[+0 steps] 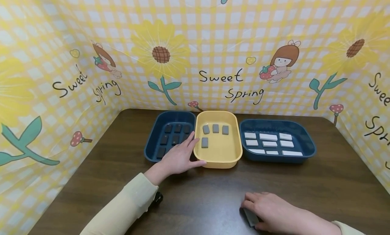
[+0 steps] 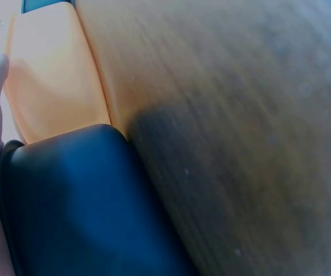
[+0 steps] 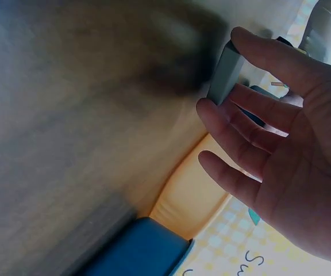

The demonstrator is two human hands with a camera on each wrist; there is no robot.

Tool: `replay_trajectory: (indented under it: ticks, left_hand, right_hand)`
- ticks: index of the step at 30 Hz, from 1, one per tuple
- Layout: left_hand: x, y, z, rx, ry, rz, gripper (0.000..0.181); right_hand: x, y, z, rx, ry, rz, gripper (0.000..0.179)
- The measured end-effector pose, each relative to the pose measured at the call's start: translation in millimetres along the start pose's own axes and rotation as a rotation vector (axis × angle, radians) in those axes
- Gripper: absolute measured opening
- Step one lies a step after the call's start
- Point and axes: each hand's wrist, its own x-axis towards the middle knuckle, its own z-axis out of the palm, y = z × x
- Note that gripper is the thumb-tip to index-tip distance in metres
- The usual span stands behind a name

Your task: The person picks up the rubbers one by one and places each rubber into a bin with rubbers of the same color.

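My right hand (image 1: 272, 209) pinches a grey rectangular block (image 1: 251, 217) between thumb and fingers, low over the front right of the table. In the right wrist view the same block (image 3: 225, 75) spans from thumb tip to fingertip, and the other fingers are spread apart. My left hand (image 1: 179, 157) reaches over the left blue tray to the yellow tray (image 1: 220, 164). Its straight fingers lie at the yellow tray's left rim, with the thumb along the front corner. Inside the yellow tray, three grey blocks (image 1: 215, 128) form a back row, and one grey block (image 1: 204, 142) lies before them.
A blue tray (image 1: 150, 143) with several dark blocks (image 1: 164, 140) adjoins the yellow tray's left side, partly hidden by my left hand. On the right stands another blue tray (image 1: 309, 143) with several white blocks (image 1: 269, 144). A patterned cloth (image 1: 195, 52) encloses the brown table (image 1: 195, 201).
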Motion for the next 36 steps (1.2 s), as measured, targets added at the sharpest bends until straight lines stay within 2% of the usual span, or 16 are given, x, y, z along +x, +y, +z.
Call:
replay_trajectory:
  ticks: [5,11,16,23,29,36]
  left_hand:
    - [-0.3,0.3,0.0,0.000,0.000,-0.002,0.106]
    - [-1.1,0.7,-0.6,0.009,0.001,0.011,0.105]
    - [-1.8,1.1,-0.8,0.007,0.007,0.013,0.103]
    - [-1.2,1.7,-0.8,-0.009,0.013,0.007,0.099]
    - [-0.9,1.6,-1.1,-0.005,0.007,0.001,0.100]
    - [-0.7,1.2,-1.0,-0.010,0.003,0.007,0.103]
  right_hand:
    - [3.7,-1.9,-10.7,-0.078,0.068,-0.020,0.041]
    - [10.6,-0.5,-28.0,-0.199,0.235,-0.093,0.045]
    - [21.4,-2.0,-45.7,-0.175,0.324,-0.075,0.048]
    - [47.2,1.8,-60.9,-0.128,0.456,-0.060,0.049]
    - [70.2,8.0,-71.6,-0.068,0.515,-0.002,0.050]
    - [95.4,20.4,-74.4,-0.058,0.535,0.092,0.051]
